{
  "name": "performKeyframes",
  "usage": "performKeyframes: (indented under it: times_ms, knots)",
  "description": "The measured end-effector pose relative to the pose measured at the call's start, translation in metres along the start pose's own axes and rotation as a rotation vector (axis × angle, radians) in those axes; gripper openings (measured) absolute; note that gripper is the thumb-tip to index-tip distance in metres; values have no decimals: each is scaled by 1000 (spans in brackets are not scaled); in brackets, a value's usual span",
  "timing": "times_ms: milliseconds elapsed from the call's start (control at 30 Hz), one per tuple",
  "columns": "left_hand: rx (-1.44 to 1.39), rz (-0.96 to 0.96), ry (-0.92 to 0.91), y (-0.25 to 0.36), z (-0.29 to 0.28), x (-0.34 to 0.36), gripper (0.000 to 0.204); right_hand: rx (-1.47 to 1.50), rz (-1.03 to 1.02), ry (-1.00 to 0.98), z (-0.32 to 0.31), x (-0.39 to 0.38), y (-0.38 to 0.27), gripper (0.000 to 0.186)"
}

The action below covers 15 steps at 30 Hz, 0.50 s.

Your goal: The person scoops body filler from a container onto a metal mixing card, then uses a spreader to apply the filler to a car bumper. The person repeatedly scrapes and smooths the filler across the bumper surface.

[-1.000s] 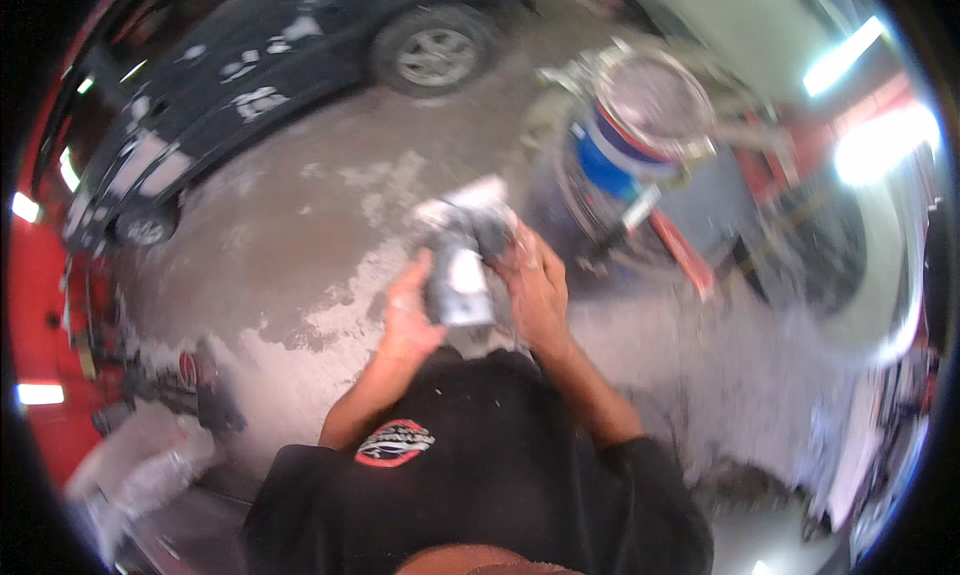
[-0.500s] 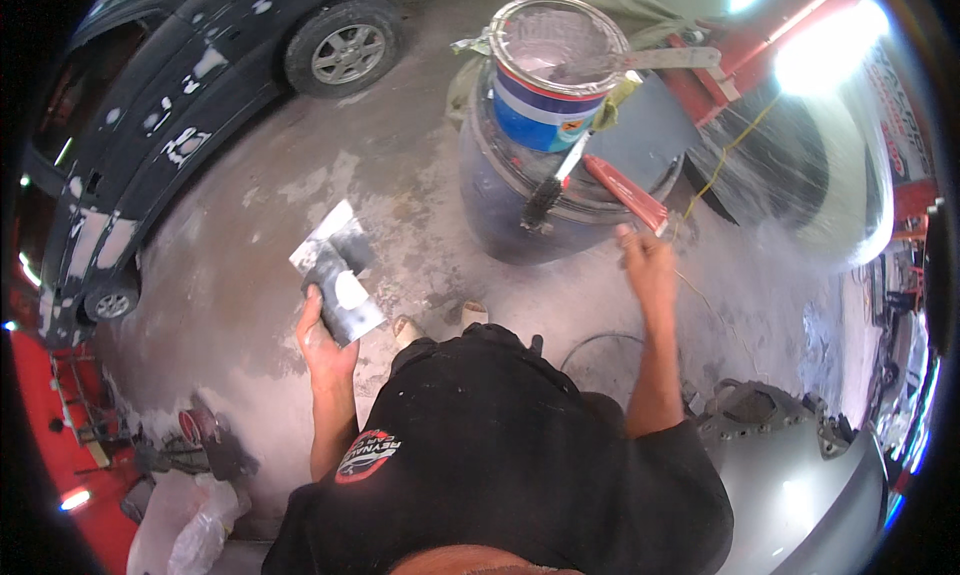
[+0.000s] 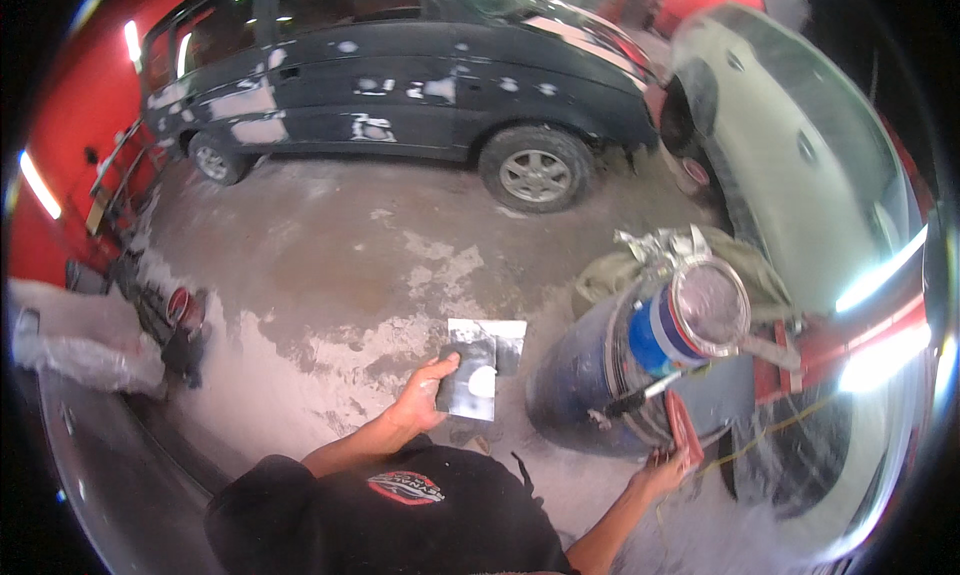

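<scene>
- Through the head camera I look down on two bare hands above a patchy grey concrete floor (image 3: pixel 290 265).
- The left hand (image 3: pixel 418 400), near the centre, grasps a thin, flat grey-and-white panel (image 3: pixel 467 395) by its left edge, thumb on top. The panel is in the air, and I see a round white patch on it.
- The right hand (image 3: pixel 660 472), lower and to the right, has its fingers closed on the near end of a slim red tube (image 3: pixel 684 425), at the edge of a large blue-grey drum (image 3: pixel 570 380).
- Just beside the tube I see a black-bristled brush (image 3: pixel 628 403) with a pale handle.
- On the drum stands a round blue, white and red tin (image 3: pixel 655 335) containing greyish paste.
- Farther off, I see a black van (image 3: pixel 330 105) with pale patches.
</scene>
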<state>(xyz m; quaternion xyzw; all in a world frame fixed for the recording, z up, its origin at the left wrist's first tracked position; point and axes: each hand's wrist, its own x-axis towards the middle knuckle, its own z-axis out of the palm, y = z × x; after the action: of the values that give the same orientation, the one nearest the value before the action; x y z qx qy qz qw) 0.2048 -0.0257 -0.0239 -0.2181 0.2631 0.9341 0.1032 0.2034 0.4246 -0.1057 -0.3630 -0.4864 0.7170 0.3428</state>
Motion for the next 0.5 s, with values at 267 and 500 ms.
performKeyframes:
  times_ms: [267,500]
  knots:
    - [-43,6,-24,-10,-31,14,38,-682,-985,-2,37,-76,-162,51]
    - [-79,56,51,12,-32,-10,39,-635,-936,-58,72,-106,-201,35]
